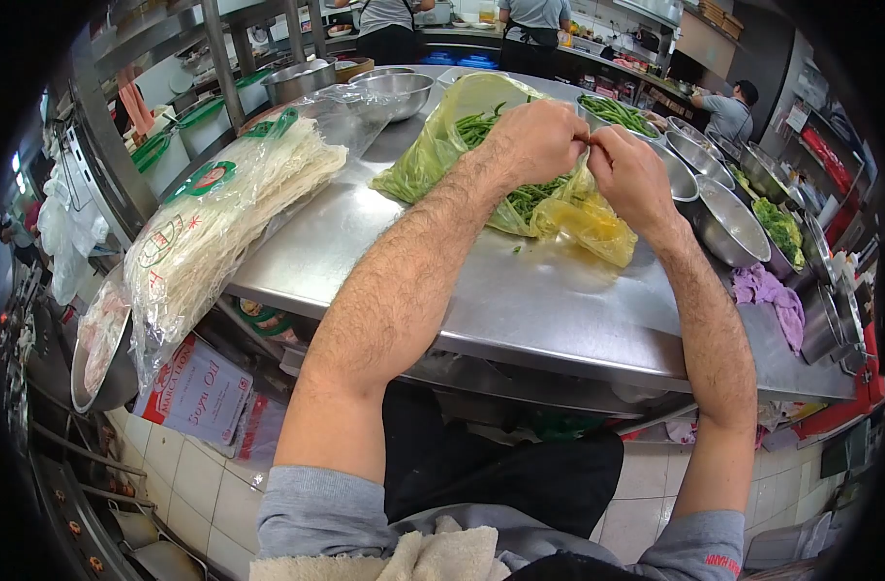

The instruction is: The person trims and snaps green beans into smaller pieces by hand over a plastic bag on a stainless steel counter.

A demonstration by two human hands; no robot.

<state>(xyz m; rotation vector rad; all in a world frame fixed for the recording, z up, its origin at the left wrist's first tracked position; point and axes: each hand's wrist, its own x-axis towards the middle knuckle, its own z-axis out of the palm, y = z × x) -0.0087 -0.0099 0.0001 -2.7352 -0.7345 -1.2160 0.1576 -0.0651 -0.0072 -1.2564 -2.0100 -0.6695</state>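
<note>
Bag [433,155]: thin, yellow-green, slumped on the metal surface [520,310] ahead of the person. Beans [476,128] show through its gaping side. Yellower crumpled plastic [597,228] lies at its right end; cannot tell whether it is one piece with the bag.

Grip: left hand [544,140] and right hand [628,174] meet above the bag's right part, fingertips close together. Both are closed to a pinch, seemingly on the bag's plastic; the fingers cover the exact fold.

Handling (judged): the film is light and limp, gives no support of its own, probably slides between fingers if damp and may tear under a hard pull at one point. The beans add moderate, shifting weight; each is firm but could snap when bent or squeezed.

Hold (judged): for fine work, a fingertip pinch on a doubled fold of the rim; for lifting, a palm beneath the load plus a gathered neck.

Nearby: noodle pack [229,203] to the left, overhanging the surface's edge; bowl [617,114] of more beans just beyond the hands.
</note>
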